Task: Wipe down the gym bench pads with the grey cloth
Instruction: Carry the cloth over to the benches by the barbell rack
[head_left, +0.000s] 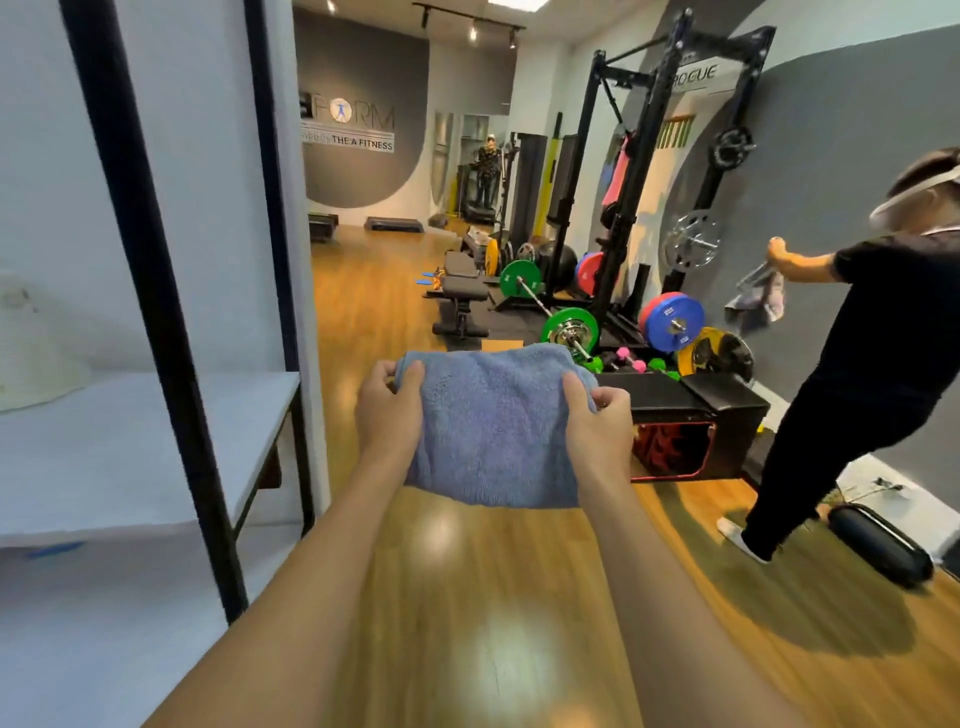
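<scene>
I hold a folded grey-blue cloth (493, 426) out in front of me at chest height over the wooden floor. My left hand (389, 410) grips its left edge, thumb on top. Its right edge is pinched by my right hand (597, 426). Further down the room, black padded gym benches (465, 293) stand in a row on the floor beside the rack, well beyond my reach.
A white shelf unit with black posts (171, 332) stands close on my left. A black box (691, 421) sits on the floor to the right, near a barbell with green plates (569, 325). A person in black (878, 364) holding a cloth stands at right by the grey wall.
</scene>
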